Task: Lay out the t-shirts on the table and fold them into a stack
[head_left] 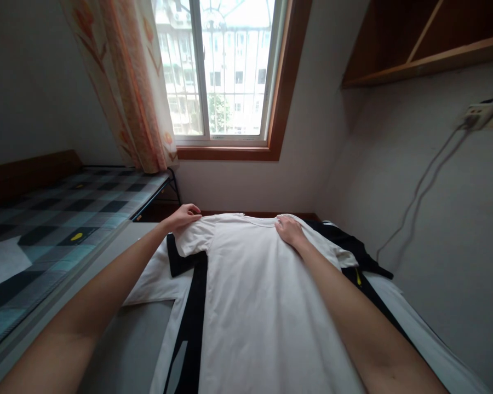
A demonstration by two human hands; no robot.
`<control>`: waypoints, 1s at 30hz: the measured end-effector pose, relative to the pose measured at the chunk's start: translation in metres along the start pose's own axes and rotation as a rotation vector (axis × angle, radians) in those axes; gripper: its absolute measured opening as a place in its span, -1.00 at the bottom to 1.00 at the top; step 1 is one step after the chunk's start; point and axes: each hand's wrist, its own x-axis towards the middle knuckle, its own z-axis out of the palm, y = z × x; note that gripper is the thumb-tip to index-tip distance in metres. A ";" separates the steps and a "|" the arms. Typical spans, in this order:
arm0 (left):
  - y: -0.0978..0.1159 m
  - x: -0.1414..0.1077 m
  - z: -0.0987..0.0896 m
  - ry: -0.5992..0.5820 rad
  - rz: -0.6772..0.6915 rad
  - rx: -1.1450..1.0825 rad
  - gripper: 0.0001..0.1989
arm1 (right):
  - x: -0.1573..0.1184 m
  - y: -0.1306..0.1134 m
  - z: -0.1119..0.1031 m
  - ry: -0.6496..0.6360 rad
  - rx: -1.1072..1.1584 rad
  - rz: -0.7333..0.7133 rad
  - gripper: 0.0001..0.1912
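A white short-sleeved T-shirt (246,295) lies spread out with its collar at the far end. My left hand (184,216) is at the outer end of the left sleeve, its fingers closed on the cloth. Beside the collar on the right shoulder is my right hand (290,229), fingers bent and closed on the fabric. Beneath the T-shirt lies a black garment (192,323), showing along both sides. Under that, another white garment (160,279) sticks out on the left.
To the left is a checked mattress (102,202) with a white sheet-like piece (4,262) on it. A curtain (135,93) hangs by the window (230,71). Upper right are a wooden shelf (427,63) and a socket (479,116) with a dangling cable (421,183).
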 end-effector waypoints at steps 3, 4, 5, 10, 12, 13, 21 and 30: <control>-0.012 -0.002 -0.001 -0.142 -0.032 0.097 -0.39 | -0.008 0.019 -0.021 0.068 0.033 -0.032 -0.57; -0.015 -0.004 -0.003 -0.177 -0.047 0.132 -0.35 | -0.012 0.028 -0.030 0.101 0.013 0.009 -0.58; -0.017 -0.007 -0.006 -0.195 -0.055 0.165 -0.31 | -0.015 0.038 -0.039 0.124 -0.017 0.078 -0.59; -0.014 -0.020 -0.016 -0.113 -0.096 0.424 -0.25 | -0.035 0.085 -0.080 -0.198 -0.044 0.374 -0.65; -0.006 -0.025 -0.012 -0.058 -0.042 0.585 -0.28 | -0.044 0.098 -0.090 -0.410 0.034 0.368 -0.64; -0.001 -0.029 -0.006 -0.030 0.025 0.646 -0.33 | -0.048 0.102 -0.094 -0.473 0.085 0.355 -0.65; 0.015 -0.060 0.072 -0.042 0.452 0.521 -0.60 | -0.062 0.110 -0.120 -0.332 0.670 0.527 -0.63; 0.007 -0.072 0.094 0.060 0.420 0.629 -0.68 | -0.057 0.129 -0.143 -0.061 0.787 0.539 -0.70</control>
